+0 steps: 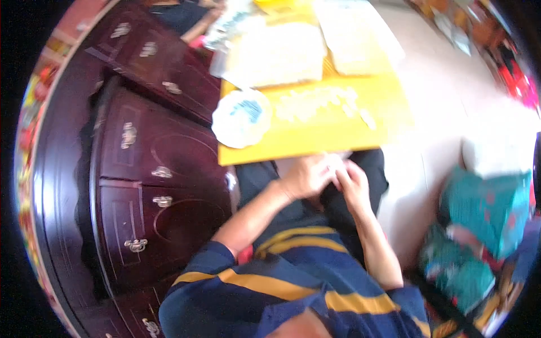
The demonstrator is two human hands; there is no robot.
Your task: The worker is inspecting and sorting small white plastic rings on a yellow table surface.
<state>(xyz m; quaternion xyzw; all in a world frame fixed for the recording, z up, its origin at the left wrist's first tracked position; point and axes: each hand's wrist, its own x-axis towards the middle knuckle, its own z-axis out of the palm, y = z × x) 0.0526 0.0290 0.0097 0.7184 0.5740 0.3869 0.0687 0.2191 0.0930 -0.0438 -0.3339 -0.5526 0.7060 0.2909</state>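
Note:
Just off the near edge of the yellow table [310, 138], above my lap, both hands meet with fingers closed. My left hand [307, 176] pinches towards my right hand [354, 181], whose fingertips press in from the other side. A whitish spot shows between the fingertips, too blurred and bright to name. Small pale pieces [315, 104] lie scattered across the near half of the tabletop. To their left stands a white dish [221, 125] with a scalloped rim and something bluish in its middle.
Two pale, overexposed flat boards or trays [276, 53] cover the far part of the table. A dark red wooden cabinet [186, 141] runs along the left. Another person's arm [200, 25] shows at the far left. Teal bags [487, 205] sit on the floor at right.

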